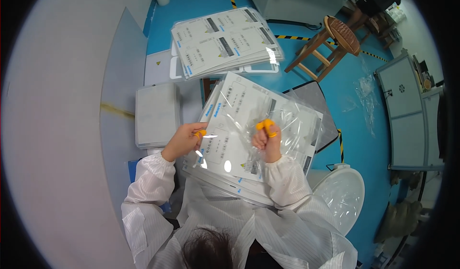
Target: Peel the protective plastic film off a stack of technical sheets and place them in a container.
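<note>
A tuft of dark hair [206, 247] showed nearest the camera. From the left, one pale block [155, 118] lay beside the left hand [184, 139], whose finger and thumb seemed closed on the left edge of the top sheet [223, 146], probably to steady it. That printed sheet lay askew over the near stack [230, 185], overhanging its right edge. Beyond the near stack's far edge was the far stack [211, 48], perhaps set apart to separate batches. The right hand [267, 142], fingers curled tight, gripped bunched clear film [292, 125] above the sheet, apparently to keep it gathered. One white bin [362, 187] stood to the right, one wooden stool [344, 35] beyond. I counted two printed stacks and three yellow finger covers [265, 125], one left, two right; overlapping sheets could not be counted.
</note>
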The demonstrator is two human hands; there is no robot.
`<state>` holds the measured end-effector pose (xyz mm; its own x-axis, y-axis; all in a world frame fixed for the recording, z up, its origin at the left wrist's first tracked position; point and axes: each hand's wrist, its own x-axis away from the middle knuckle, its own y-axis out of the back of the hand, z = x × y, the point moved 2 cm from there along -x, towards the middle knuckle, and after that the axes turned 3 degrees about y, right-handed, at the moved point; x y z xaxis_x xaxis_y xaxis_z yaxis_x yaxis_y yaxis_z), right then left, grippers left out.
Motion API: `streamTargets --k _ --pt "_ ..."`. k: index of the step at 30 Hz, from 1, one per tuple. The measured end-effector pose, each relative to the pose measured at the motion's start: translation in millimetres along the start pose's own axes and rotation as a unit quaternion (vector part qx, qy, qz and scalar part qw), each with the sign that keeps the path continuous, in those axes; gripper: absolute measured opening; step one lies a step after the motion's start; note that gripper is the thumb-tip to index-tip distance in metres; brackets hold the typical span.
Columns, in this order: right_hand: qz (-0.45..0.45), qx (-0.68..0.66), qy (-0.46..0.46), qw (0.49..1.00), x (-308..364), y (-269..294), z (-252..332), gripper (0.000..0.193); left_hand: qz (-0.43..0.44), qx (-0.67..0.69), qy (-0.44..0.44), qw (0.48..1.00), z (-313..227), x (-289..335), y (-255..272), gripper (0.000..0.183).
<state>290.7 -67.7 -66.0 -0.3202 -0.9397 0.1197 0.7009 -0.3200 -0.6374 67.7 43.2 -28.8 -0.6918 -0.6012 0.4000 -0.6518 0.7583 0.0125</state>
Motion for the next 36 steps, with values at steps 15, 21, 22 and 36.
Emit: streamTargets --k 15,21,22,36 --pt "-0.299 -0.072 0.433 0.847 222 325 306 0.017 -0.271 0.198 -0.047 0.941 39 -75 201 0.04" --pt "-0.233 -0.116 0.41 0.874 227 303 269 0.02 -0.269 0.185 -0.077 0.942 16 -180 194 0.038" --pt "-0.238 -0.132 0.4 0.875 217 286 261 0.02 -0.269 0.185 -0.078 0.942 10 -192 189 0.038" --pt "-0.133 0.131 0.329 0.926 149 132 233 0.04 -0.557 -0.285 -0.098 0.774 -3 -204 162 0.027"
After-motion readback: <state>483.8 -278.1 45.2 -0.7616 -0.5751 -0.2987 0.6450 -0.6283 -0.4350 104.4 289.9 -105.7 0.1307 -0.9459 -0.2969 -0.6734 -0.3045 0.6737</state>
